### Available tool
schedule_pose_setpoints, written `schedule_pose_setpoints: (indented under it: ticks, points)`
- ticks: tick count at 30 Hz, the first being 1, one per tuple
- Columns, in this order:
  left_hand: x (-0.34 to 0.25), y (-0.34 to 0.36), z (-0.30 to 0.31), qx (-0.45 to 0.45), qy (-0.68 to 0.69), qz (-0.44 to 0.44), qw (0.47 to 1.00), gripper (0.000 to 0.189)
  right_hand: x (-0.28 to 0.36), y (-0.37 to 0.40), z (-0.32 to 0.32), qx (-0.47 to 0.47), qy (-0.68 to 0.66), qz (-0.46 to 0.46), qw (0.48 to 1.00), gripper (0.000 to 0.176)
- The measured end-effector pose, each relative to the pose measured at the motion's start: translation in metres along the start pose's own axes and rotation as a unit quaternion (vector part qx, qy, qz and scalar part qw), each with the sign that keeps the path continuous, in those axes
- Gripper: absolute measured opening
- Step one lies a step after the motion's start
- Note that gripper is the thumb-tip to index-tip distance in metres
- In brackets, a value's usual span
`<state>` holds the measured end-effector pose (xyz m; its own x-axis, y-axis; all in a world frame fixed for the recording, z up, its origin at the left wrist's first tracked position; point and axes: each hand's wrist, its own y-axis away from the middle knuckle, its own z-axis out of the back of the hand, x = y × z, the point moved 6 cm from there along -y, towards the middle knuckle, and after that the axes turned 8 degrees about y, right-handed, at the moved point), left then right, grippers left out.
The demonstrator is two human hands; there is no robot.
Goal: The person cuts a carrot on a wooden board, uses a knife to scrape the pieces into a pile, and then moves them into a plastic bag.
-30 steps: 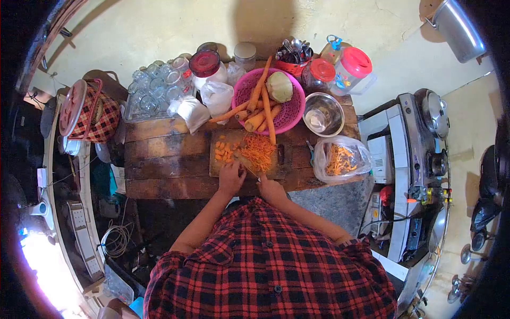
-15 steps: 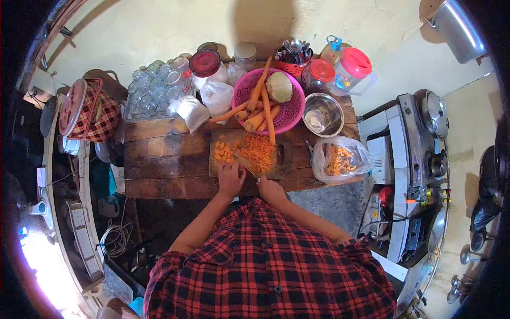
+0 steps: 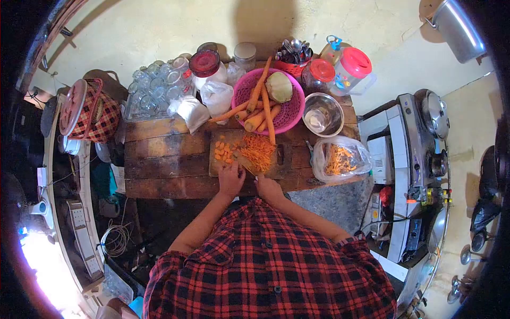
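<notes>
My right hand (image 3: 270,190) is closed round the handle of a knife (image 3: 246,164), whose blade points up and left over the wooden cutting board (image 3: 214,171). Close to the blade, my left hand (image 3: 231,179) has its fingers bent down on a carrot at the board's front edge; the carrot is mostly hidden under them. Beyond my left fingertips lie short carrot chunks (image 3: 223,151). A heap of thin carrot strips (image 3: 258,153) covers the board's middle and right.
Behind the board, a pink basket (image 3: 295,120) holds whole carrots and a pale round vegetable (image 3: 279,87). At right are a steel bowl (image 3: 338,115) and a plastic bag (image 3: 362,166) with orange pieces. Glasses (image 3: 159,85), white bags (image 3: 217,98) and jars (image 3: 205,64) line the back.
My right hand and the knife have shifted very slightly left. My left hand stays at almost the same spot, and the carrot heaps look the same.
</notes>
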<state>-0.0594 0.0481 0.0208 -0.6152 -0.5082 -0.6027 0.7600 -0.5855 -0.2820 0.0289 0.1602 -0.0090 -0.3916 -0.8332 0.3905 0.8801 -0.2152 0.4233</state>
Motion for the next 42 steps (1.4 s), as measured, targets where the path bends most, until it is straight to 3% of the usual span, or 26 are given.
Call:
schedule_pose_setpoints:
  ticks: [2, 9, 21, 24, 26, 30, 32, 35, 36, 38, 42]
  points:
    - [-0.002, -0.002, 0.002, 0.006, 0.015, 0.030, 0.999, 0.022, 0.001, -0.005, -0.002, -0.023, 0.001, 0.026, 0.999, 0.031]
    - [-0.001, 0.001, 0.001, -0.025, -0.005, 0.000, 1.000, 0.021, -0.001, 0.009, 0.007, -0.007, -0.010, 0.004, 1.000, 0.030]
    - [0.009, 0.001, -0.011, 0.009, 0.062, 0.040, 0.997, 0.022, -0.009, -0.001, 0.003, -0.008, 0.023, -0.014, 1.000, 0.030]
    - [0.005, -0.006, -0.023, 0.000, 0.089, 0.014, 0.996, 0.026, -0.021, 0.010, 0.015, -0.055, 0.047, 0.026, 0.997, 0.028]
    - [-0.002, -0.010, -0.032, 0.008, 0.037, -0.013, 0.999, 0.032, -0.025, 0.021, 0.040, -0.170, 0.040, 0.040, 0.984, 0.025]
    - [-0.019, -0.008, -0.029, -0.057, 0.037, 0.007, 0.998, 0.040, -0.043, 0.025, 0.058, -0.216, 0.081, 0.031, 0.973, 0.022]
    - [-0.067, -0.011, -0.020, 0.031, -0.030, -0.081, 0.996, 0.056, -0.043, 0.030, 0.070, -0.246, 0.094, 0.084, 0.961, 0.020]
    - [-0.098, -0.009, -0.033, 0.102, -0.072, -0.124, 0.984, 0.071, -0.041, 0.033, 0.085, -0.253, 0.081, 0.109, 0.958, 0.020]
    - [-0.097, -0.007, -0.035, 0.101, -0.075, -0.122, 0.985, 0.071, -0.043, 0.034, 0.090, -0.253, 0.080, 0.111, 0.958, 0.020]
    - [-0.075, -0.006, -0.048, 0.174, -0.059, 0.015, 0.983, 0.078, -0.046, 0.037, 0.099, -0.251, 0.088, 0.138, 0.954, 0.022]
    - [-0.072, -0.004, -0.044, 0.120, -0.116, -0.034, 0.985, 0.076, -0.061, 0.044, 0.101, -0.237, 0.081, 0.137, 0.959, 0.022]
